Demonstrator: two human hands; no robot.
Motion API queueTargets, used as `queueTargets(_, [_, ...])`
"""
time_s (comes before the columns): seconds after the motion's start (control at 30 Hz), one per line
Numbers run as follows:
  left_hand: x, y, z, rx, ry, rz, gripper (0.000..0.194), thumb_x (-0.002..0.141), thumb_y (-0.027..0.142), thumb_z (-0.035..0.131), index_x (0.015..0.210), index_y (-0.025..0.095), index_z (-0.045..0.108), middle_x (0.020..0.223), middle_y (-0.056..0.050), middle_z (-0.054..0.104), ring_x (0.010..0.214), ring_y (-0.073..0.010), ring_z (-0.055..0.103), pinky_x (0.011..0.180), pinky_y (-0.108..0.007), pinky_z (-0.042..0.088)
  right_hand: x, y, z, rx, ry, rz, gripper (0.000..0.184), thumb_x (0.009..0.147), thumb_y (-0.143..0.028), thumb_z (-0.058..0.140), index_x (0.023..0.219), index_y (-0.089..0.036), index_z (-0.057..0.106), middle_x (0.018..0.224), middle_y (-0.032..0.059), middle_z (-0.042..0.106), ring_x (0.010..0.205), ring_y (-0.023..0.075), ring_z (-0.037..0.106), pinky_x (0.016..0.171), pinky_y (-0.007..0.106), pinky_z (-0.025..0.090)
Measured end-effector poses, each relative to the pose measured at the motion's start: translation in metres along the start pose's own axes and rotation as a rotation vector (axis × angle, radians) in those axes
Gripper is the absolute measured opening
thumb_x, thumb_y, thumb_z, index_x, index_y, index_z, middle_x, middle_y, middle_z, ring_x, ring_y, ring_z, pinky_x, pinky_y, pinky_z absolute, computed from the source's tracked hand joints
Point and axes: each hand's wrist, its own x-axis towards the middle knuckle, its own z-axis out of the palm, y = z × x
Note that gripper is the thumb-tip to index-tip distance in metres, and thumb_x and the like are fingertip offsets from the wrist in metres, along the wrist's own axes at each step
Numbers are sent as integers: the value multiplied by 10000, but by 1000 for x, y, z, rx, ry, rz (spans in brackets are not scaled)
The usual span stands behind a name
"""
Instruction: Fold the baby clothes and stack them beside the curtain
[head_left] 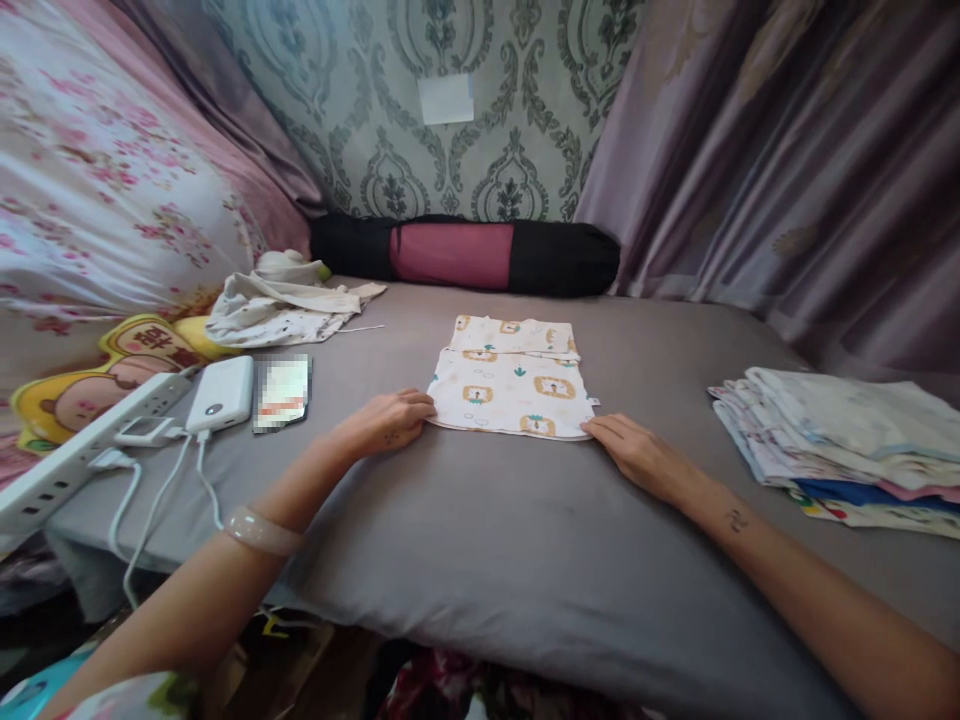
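Note:
A small white garment (499, 390) printed with tan lion faces and green leaves lies on the grey bed sheet, its far part folded over. A little tag sticks out from its right edge. My left hand (397, 420) is closed on the garment's near left corner. At the near right corner, my right hand (634, 455) pinches the hem between thumb and fingers. Both hands rest low, close to the sheet. A pale bangle (262, 532) circles my left wrist.
Folded clothes (840, 430) are stacked at the right. On the left lie a power strip (82, 460), a white power bank (221, 392) with cables, a yellow cushion (67, 400) and a crumpled pale garment (277, 305). A black and maroon bolster (450, 255) lies along the wall.

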Motion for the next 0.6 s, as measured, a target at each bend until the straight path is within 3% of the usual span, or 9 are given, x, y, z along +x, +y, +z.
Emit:
queueTargets(0.1, [2, 0, 3, -19, -23, -13, 314, 833, 156, 444, 1037, 226, 673, 1105, -78, 663, 1054, -215, 596, 885, -310, 501, 2, 1, 2, 54, 55, 63, 391, 918, -144, 362, 1213, -205, 613, 1161, 120, 651, 1091, 241, 590, 969, 435, 494])
queueTargets(0.2, [7, -1, 8, -62, 43, -43, 279, 858, 213, 452, 1034, 214, 668, 1078, -90, 658, 1036, -214, 593, 897, -320, 487, 5, 2, 2, 102, 88, 123, 334, 912, -200, 400, 1154, -207, 631, 1165, 113, 639, 1101, 239, 587, 984, 425, 480])
queueTargets(0.33, [17, -7, 12, -144, 124, -120, 278, 910, 335, 434, 906, 187, 669, 926, -80, 663, 868, -182, 612, 778, -277, 481, 16, 3, -3, 210, 91, 208, 277, 892, -232, 411, 986, -216, 671, 1066, 87, 670, 991, 213, 628, 894, 355, 505])
queueTargets(0.6, [64, -31, 12, -385, 414, -521, 316, 830, 421, 494, 847, 162, 673, 600, 23, 551, 595, -123, 508, 547, -214, 363, 63, 31, -2, 319, 300, 706, 254, 763, -293, 447, 796, -190, 676, 683, 14, 663, 641, 175, 604, 600, 265, 461])
